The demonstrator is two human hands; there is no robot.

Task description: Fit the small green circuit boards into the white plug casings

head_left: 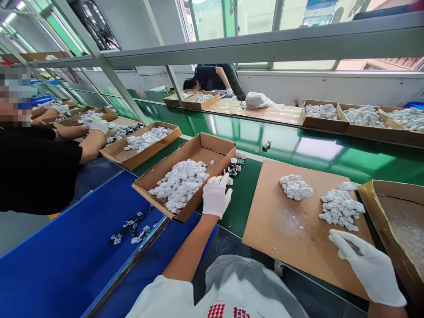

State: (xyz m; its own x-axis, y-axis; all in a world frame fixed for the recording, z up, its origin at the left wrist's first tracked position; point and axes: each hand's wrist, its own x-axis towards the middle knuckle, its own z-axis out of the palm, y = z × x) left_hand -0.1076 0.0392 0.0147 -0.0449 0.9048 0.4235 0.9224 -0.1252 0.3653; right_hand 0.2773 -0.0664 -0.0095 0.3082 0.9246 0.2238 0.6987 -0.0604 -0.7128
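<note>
View: head camera, looking down along a green conveyor belt (291,148).
Left hand: white-gloved left hand (216,196), fingers spread wide, holding nothing that shows, just beside the near corner of a cardboard tray (221,148).
Right hand: white-gloved right hand (367,266), fingers curled narrow over the right edge of a brown cardboard sheet (281,247); what they hold, if anything, is hidden.
Tray: one heap of white lumps (179,185) inside, one small heap of coloured parts (234,165) just beyond its corner.
Sheet: two heaps of white lumps, (296,187) and (341,210).
Right edge: one cut-off cardboard box (395,221).
Blue belt (59,269): scattered dark-and-white parts (130,227), too small to count.
Others: two co-workers, one at left (49,154), one across the belts (212,77); five trays (324,115) line the far side.
</note>
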